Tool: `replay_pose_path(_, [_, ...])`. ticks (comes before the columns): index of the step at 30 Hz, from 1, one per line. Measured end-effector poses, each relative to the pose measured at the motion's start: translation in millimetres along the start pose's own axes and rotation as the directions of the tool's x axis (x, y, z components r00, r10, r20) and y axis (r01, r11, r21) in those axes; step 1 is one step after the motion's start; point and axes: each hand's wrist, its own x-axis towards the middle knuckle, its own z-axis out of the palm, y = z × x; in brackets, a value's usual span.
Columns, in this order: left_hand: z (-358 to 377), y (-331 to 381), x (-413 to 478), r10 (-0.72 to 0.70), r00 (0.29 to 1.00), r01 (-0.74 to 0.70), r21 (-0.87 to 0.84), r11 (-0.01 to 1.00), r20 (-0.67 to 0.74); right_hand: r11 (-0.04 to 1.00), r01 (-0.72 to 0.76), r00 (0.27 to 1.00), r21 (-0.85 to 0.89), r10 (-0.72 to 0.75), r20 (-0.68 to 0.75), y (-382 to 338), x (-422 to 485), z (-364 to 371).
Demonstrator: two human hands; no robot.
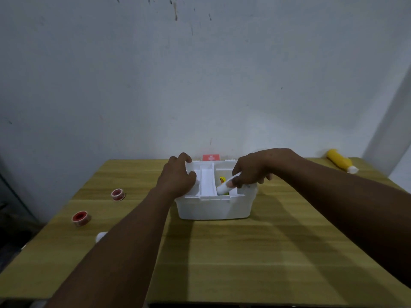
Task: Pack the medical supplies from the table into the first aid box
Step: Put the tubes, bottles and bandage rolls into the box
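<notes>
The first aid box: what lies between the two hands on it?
In the head view, the white middle ridge of the first aid box lies between the left hand and the right hand, holding a white roll.

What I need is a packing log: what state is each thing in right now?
first aid box: open, something yellow inside
left hand: grips the box's left rim
right hand: holds the white roll
white roll: tilted, lower end in the box's right side
far tape roll: on the table, unpacked
near tape roll: on the table, unpacked
yellow bottle: lying on its side, unpacked
</notes>
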Motion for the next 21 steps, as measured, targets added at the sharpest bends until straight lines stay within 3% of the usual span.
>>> replay_pose_path(8, [0.9,0.2,1.0,0.0,1.0,0.0,-0.006,1.0,-0.01,0.999,0.009,1.0,-0.031,-0.009,-0.004,0.5,-12.2,-9.4])
replay_pose_path(16, [0.6,0.4,-0.3,0.005,1.0,-0.005,-0.002,1.0,-0.02,0.938,0.029,0.989,-0.345,-0.078,-0.128,-17.2,-14.0,-1.2])
replay_pose_path(21, [1.0,1.2,0.8,0.003,1.0,-0.003,-0.009,1.0,-0.016,0.955,0.093,0.992,-0.282,-0.111,-0.05,-18.5,-19.6,-2.9])
